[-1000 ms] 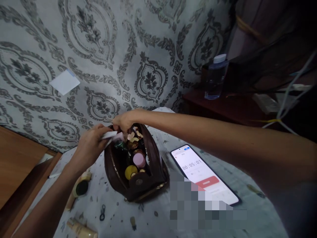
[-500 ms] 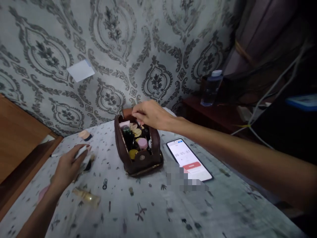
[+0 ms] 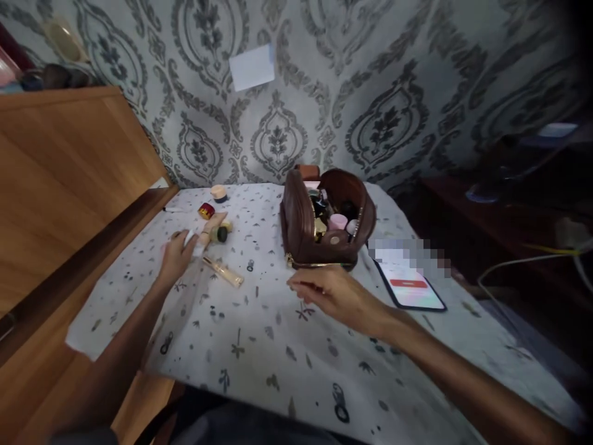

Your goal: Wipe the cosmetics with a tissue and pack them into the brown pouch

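Note:
My left hand (image 3: 176, 258) is closed round a small white item (image 3: 189, 237) at the left of the cloth. Close by are a dark-ended yellowish jar (image 3: 218, 233), a red and gold container (image 3: 206, 211), a beige jar with a dark base (image 3: 218, 194) and a clear, gold-toned tube (image 3: 223, 272). In front of the open brown leather bag (image 3: 301, 216), my right hand (image 3: 336, 295) has its fingers pressed together over the cloth. Whatever it may hold is hidden. A pink-lidded jar (image 3: 338, 222) and other small containers fill the bag.
A lit phone (image 3: 412, 287) lies right of the bag on the patterned cloth (image 3: 269, 377). Wooden furniture (image 3: 69, 148) borders the left side. Behind stands a patterned wall with a pale card (image 3: 252, 67). Cables (image 3: 514, 258) hang at the dark right side.
My right hand has come out of the bag and moved toward me, in front of it. The view has shifted left. My left hand still holds the white item.

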A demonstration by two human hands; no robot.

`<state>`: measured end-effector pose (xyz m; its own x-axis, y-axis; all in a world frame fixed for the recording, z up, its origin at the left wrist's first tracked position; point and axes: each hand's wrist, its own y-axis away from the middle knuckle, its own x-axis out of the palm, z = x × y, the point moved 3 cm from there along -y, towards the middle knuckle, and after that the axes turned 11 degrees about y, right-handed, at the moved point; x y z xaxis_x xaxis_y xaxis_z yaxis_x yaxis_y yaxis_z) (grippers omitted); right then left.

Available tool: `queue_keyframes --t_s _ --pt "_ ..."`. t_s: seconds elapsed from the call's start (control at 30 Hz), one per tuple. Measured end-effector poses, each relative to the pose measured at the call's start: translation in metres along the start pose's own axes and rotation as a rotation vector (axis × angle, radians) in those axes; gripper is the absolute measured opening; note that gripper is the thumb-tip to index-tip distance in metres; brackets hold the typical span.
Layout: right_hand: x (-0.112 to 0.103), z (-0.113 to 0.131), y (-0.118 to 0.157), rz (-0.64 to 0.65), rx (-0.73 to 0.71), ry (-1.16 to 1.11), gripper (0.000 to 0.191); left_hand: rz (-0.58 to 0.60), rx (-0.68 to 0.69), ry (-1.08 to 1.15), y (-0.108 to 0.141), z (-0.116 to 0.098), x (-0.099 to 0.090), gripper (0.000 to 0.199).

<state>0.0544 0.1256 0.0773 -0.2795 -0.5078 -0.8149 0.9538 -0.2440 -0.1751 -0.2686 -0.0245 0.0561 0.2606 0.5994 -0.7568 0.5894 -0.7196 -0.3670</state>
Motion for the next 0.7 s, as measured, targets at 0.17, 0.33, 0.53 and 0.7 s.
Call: queue_keyframes --t_s 0.17,0.33,0.53,0.7 --pt "0.058 0.014 -0.022 0.057 0.053 -0.033 0.023 0.219 0.142 0.014 0.028 -0.003 0.018 0.037" --pt "0.092 0.023 -0.048 -0.036 0.148 0.004 0.021 0.37 0.352 -0.135 0.058 -0.015 0.043 0.027" --pt "0.117 0.033 -0.061 -0.019 0.277 0.121 0.031 0.384 0.357 -0.255 0.059 -0.016 0.044 0.019" --pt "0.122 0.039 -0.063 -0.025 0.294 0.214 0.033 0.365 0.422 -0.237 0.062 -0.012 0.046 0.016"
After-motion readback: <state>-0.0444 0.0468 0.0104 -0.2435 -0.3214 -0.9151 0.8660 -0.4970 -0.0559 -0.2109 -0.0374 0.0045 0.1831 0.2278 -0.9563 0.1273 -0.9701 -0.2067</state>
